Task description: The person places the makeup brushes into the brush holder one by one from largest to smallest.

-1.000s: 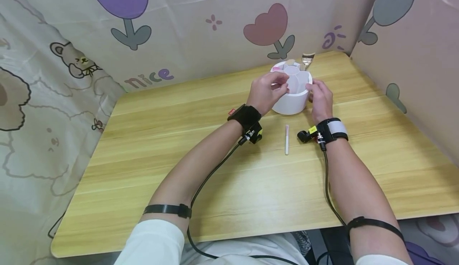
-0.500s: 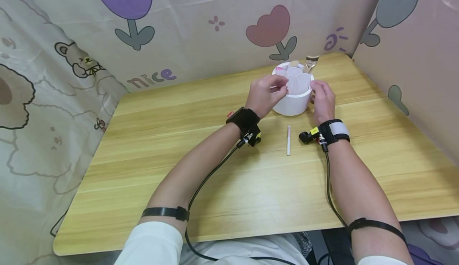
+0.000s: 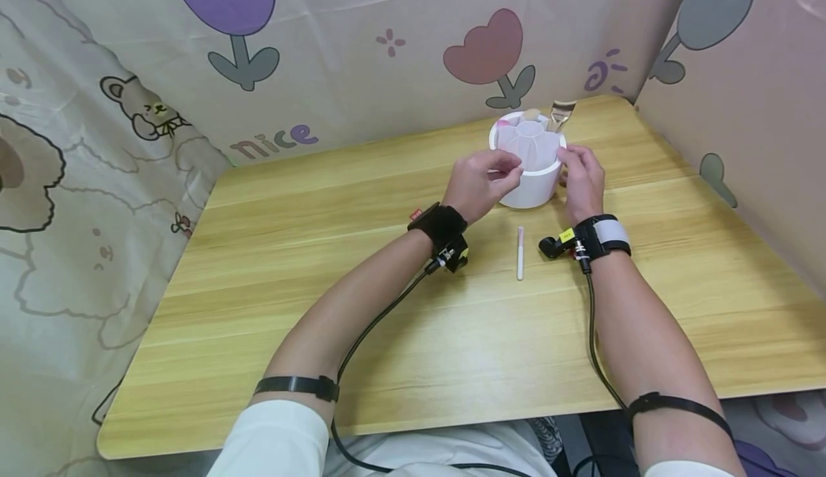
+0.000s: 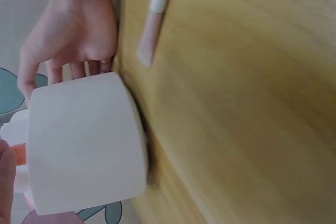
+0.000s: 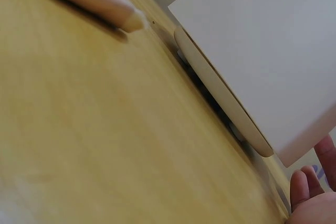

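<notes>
A round white brush holder (image 3: 530, 187) with a compartment insert stands near the back of the table. My left hand (image 3: 480, 183) is at its front rim, thumb and forefinger pinched together. In the left wrist view a small orange piece (image 4: 20, 154) shows between those fingertips and the holder's rim; the rest of it is hidden. My right hand (image 3: 583, 179) holds the holder's right side, its thumb near the rim. A flat metal-ended brush (image 3: 561, 113) and a pale brush head (image 3: 531, 114) stick up from the back compartments.
A slim makeup brush (image 3: 520, 253) with a white handle and pinkish end lies on the wooden table (image 3: 361, 283), between the wrists. Cables run along both forearms. Printed cloth (image 3: 361, 68) hangs behind the table.
My left hand has dipped slightly towards the holder's front rim, uncovering more of the compartment insert. The right hand keeps its place at the holder's side. The head view has shifted a little.
</notes>
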Tool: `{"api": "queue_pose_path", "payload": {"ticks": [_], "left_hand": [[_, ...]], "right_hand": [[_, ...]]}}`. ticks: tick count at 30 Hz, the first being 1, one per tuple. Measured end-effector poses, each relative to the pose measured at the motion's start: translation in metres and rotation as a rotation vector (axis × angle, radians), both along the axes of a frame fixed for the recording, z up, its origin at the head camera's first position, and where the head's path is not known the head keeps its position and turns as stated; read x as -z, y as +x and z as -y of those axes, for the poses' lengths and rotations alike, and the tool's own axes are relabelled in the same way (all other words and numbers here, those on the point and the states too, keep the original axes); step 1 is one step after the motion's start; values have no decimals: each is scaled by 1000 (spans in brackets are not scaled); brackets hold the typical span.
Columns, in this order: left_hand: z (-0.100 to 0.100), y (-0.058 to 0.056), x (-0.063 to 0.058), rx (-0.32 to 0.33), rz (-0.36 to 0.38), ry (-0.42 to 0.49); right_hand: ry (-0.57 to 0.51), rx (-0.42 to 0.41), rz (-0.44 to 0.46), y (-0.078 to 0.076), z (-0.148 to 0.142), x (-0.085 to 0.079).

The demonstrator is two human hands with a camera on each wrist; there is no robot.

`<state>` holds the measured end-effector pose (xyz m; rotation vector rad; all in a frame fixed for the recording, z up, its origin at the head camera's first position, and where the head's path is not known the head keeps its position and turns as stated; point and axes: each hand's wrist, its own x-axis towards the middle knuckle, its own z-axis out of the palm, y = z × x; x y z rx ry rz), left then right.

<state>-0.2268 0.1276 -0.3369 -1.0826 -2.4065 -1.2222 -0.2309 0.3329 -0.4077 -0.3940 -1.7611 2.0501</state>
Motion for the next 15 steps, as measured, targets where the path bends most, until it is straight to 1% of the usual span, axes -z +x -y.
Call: {"api": "queue_pose_path", "payload": {"ticks": [5, 7, 10, 15], "left_hand": [[0, 2, 8, 28, 6, -37], [-1, 2, 11, 42, 16, -86], [-1, 4, 15, 61, 54, -176], [-3, 5, 20, 45, 107, -308]], "right_hand": [[5, -1, -1, 0, 0, 0], [4, -1, -2, 0, 0, 0], [9, 1, 1, 1, 0, 0], [14, -3, 9, 2, 0, 0]]}}
